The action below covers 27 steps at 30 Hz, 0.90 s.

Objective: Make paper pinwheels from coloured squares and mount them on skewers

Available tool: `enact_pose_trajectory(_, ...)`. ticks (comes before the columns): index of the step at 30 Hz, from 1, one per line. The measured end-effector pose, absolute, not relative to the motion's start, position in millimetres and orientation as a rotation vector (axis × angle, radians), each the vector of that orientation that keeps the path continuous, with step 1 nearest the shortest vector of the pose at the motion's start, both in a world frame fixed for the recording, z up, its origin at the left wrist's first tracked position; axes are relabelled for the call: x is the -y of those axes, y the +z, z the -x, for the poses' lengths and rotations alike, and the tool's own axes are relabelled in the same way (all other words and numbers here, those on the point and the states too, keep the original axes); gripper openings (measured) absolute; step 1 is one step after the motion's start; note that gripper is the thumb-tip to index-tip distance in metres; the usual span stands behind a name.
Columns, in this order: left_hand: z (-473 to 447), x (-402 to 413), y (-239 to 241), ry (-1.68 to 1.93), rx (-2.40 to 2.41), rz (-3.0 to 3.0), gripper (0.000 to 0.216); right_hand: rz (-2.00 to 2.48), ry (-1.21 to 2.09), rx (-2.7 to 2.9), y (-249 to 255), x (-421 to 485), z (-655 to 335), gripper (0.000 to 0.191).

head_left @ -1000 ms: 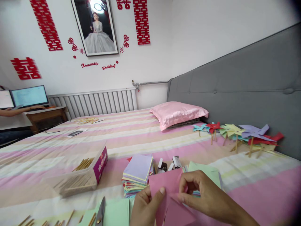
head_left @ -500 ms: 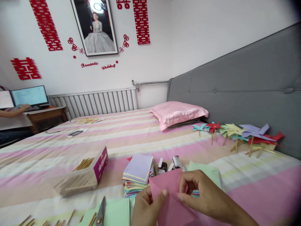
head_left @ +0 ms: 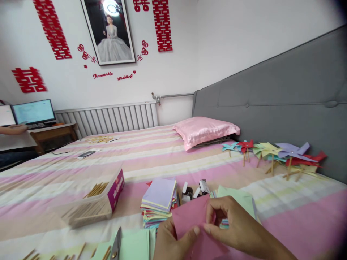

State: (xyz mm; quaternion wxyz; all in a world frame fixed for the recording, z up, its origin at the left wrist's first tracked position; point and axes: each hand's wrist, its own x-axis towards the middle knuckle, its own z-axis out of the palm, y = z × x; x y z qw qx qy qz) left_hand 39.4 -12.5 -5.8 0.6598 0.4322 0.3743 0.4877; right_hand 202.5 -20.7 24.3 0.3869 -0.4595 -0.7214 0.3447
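Pink paper (head_left: 189, 213) is held between two bare hands low in the frame, at the near side of a striped bedspread (head_left: 130, 164), as I follow the head camera from my distant post. The left hand (head_left: 172, 239) grips the sheet from its left side, the thumb laid flat across the front face, the other fingers mostly hidden behind. The right hand (head_left: 233, 224) reaches in from the right, its thumb and forefinger pinched on the paper near the right edge. Neither is the nearer, as I see it: both touch the paper, and the two thumb tips stand just beside each other near its middle. The relation I judge to matter most is that narrow gap, with the paper lying leftward of the right hand and rightward of the left. Its visible length runs from a top edge tilted up to the right down toward the wearer; the folds and the lower part are too covered for me to name a true long axis. Just beyond the left hand stands a stack of coloured sheets (head_left: 158, 193), lavender on top; green paper (head_left: 238, 196) lies behind the right hand. Scissors (head_left: 116, 242) rest off to the left, apart from both. Paper pinwheels (head_left: 272, 151) sit well away, by the grey headboard (head_left: 273, 86).
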Motion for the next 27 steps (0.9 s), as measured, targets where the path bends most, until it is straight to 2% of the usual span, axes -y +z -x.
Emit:
enact_pose_trajectory(11,-42.9,16.0,-0.2,1.109,-0.871,-1.017,0.041,1.192,0.837,1.83,25.2,21.5,-201.1,0.011)
enact_pose_trajectory(17,-45.2,16.2,-0.1,1.155,-0.952,-1.021,0.032,1.187,0.834,1.829,26.7,21.9,-198.9,0.012)
enact_pose_trajectory(22,-48.1,12.0,-13.3,1.295,-1.059,-0.971,0.031,1.115,0.809,1.778,29.7,22.5,-193.2,0.004)
enact_pose_trajectory(27,-53.5,10.8,-20.6,1.37,-1.019,-0.823,0.035,1.058,0.856,1.717,29.2,22.4,-188.2,0.026)
